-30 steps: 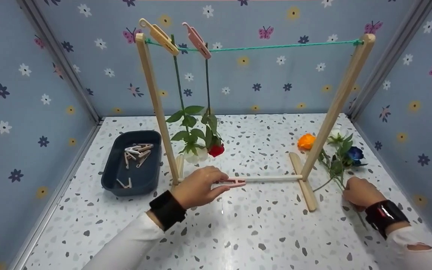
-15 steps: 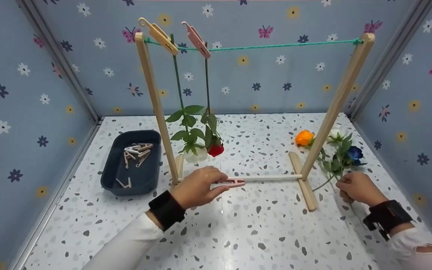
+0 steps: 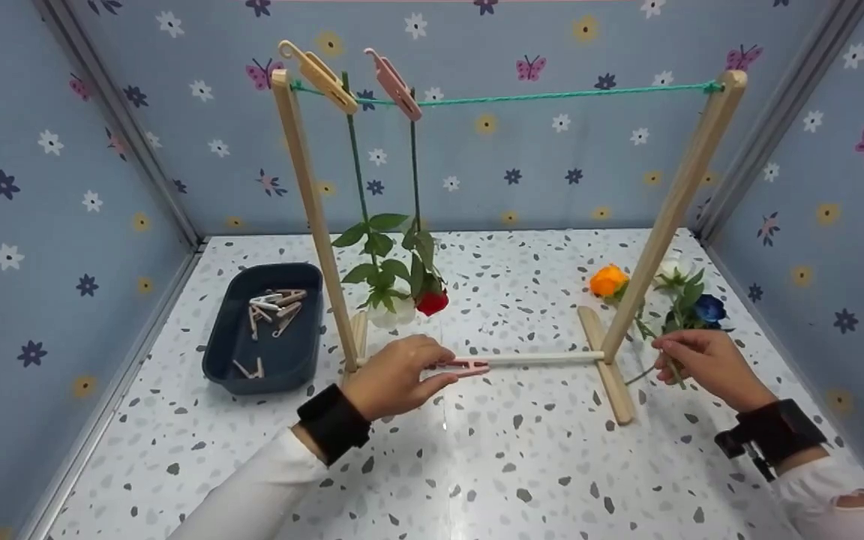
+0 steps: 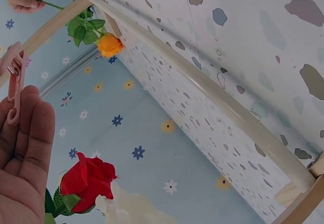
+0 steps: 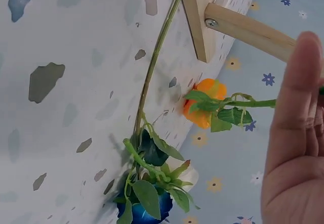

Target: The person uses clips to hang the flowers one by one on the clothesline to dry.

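Observation:
My left hand (image 3: 400, 377) pinches a pink clothespin (image 3: 471, 367) near the frame's lower white rod; in the left wrist view the clothespin (image 4: 16, 80) lies against the fingers. My right hand (image 3: 717, 369) pinches the green stem of an orange rose (image 3: 609, 281), just right of the wooden frame (image 3: 657, 217). In the right wrist view the orange rose (image 5: 205, 102) points away from the hand. Beside it a blue rose (image 3: 709, 308) and a white rose (image 3: 673, 270) lie on the table. A white rose (image 3: 392, 309) and a red rose (image 3: 432, 301) hang upside down from the green cord (image 3: 522, 97).
A yellow clothespin (image 3: 319, 77) and another pink clothespin (image 3: 397, 88) clip the hanging stems to the cord. A dark blue tray (image 3: 223, 345) with several clothespins stands at the left. The frame's right foot (image 3: 612, 382) stands between the hands. Flower-patterned walls enclose the speckled table.
My right hand has shifted left and slightly up, now with the orange rose's stem between its fingers, and that rose has moved a little left. My left hand stays in place with the clothespin.

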The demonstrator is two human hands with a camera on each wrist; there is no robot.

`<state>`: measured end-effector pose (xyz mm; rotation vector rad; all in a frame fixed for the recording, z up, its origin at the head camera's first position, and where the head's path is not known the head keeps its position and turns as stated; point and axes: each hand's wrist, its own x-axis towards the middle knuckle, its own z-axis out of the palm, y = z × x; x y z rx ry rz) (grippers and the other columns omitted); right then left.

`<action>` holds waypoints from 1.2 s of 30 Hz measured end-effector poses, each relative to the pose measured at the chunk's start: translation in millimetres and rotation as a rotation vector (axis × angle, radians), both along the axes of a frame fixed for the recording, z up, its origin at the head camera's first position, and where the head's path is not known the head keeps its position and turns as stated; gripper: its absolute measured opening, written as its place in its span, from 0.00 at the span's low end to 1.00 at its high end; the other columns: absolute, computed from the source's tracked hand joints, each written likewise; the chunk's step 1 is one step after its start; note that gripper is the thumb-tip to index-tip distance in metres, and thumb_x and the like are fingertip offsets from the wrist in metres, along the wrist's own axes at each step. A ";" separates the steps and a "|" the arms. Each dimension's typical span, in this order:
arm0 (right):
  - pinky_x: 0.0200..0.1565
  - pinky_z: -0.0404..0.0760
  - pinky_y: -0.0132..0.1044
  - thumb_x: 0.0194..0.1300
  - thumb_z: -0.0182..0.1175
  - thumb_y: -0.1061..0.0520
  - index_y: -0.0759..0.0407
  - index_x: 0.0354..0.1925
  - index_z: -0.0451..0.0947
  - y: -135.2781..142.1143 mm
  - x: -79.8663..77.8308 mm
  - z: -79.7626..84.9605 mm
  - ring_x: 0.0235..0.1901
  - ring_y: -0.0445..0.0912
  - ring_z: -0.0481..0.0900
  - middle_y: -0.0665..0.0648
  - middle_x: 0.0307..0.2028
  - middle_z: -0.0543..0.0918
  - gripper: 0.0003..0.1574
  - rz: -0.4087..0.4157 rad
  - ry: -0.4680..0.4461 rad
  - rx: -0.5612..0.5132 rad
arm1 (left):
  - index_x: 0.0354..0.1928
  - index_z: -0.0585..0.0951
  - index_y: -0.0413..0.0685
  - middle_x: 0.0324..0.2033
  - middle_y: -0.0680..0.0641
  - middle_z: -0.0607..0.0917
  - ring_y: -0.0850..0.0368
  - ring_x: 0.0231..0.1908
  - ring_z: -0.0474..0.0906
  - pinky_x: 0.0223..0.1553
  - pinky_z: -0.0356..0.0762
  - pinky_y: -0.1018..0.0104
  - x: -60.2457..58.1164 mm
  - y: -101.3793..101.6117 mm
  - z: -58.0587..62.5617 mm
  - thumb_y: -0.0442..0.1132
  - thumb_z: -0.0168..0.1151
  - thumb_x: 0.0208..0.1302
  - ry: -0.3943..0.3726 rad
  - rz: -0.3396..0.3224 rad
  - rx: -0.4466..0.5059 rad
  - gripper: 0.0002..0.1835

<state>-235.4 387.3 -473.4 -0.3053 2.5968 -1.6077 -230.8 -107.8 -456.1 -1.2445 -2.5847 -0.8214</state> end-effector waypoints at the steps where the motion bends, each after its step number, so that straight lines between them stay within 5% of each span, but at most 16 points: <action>1: 0.40 0.91 0.35 0.83 0.55 0.65 0.81 0.60 0.79 -1.3 0.1 -0.8 0.35 0.41 0.92 0.53 0.37 0.91 0.19 0.022 0.025 -0.020 | 0.52 0.89 0.40 0.41 0.43 0.91 0.48 0.41 0.88 0.45 0.87 0.56 0.2 -0.1 -0.2 0.42 0.69 0.76 0.004 -0.002 0.003 0.13; 4: 0.45 0.89 0.29 0.81 0.57 0.68 0.80 0.62 0.78 -6.0 2.0 -2.9 0.41 0.37 0.91 0.47 0.42 0.92 0.19 0.028 0.140 -0.009 | 0.52 0.89 0.39 0.41 0.42 0.91 0.48 0.41 0.88 0.46 0.87 0.56 0.3 -0.6 -0.4 0.42 0.69 0.76 0.021 -0.009 0.011 0.13; 8: 0.40 0.81 0.20 0.77 0.63 0.68 0.69 0.59 0.86 -14.7 1.4 -4.3 0.38 0.30 0.86 0.42 0.42 0.90 0.16 -0.105 0.393 0.105 | 0.51 0.89 0.39 0.41 0.42 0.91 0.48 0.41 0.88 0.47 0.88 0.55 -0.1 -0.8 0.5 0.42 0.70 0.76 0.041 -0.005 0.025 0.13; 13: 0.43 0.72 0.15 0.73 0.63 0.74 0.68 0.52 0.89 -19.7 -8.4 2.4 0.42 0.22 0.78 0.64 0.44 0.89 0.14 -0.224 0.751 0.209 | 0.51 0.89 0.39 0.41 0.42 0.92 0.50 0.42 0.88 0.48 0.88 0.55 0.9 -1.1 3.8 0.41 0.71 0.75 0.046 0.008 0.034 0.12; 16: 0.47 0.70 0.11 0.74 0.62 0.74 0.71 0.53 0.86 -21.4 -12.2 14.3 0.46 0.14 0.75 0.71 0.43 0.90 0.12 -0.287 0.865 0.257 | 0.51 0.89 0.39 0.42 0.42 0.92 0.49 0.42 0.88 0.48 0.89 0.55 1.4 -1.9 6.6 0.41 0.71 0.75 0.057 0.003 0.036 0.12; 25: 0.45 0.73 0.10 0.78 0.55 0.74 0.78 0.57 0.78 -37.8 -17.8 66.8 0.39 0.15 0.76 0.72 0.36 0.86 0.13 -0.355 0.955 0.217 | 0.51 0.89 0.39 0.42 0.42 0.92 0.49 0.43 0.89 0.48 0.89 0.56 2.1 -5.4 27.0 0.40 0.72 0.74 0.108 -0.020 0.065 0.12; 36: 0.33 0.81 0.18 0.74 0.55 0.78 0.80 0.48 0.82 -78.3 -7.9 108.0 0.25 0.29 0.81 0.48 0.29 0.83 0.10 -0.189 0.899 0.023 | 0.48 0.89 0.37 0.40 0.42 0.91 0.48 0.40 0.88 0.46 0.89 0.57 3.8 -11.9 76.4 0.37 0.73 0.72 0.219 -0.055 0.158 0.10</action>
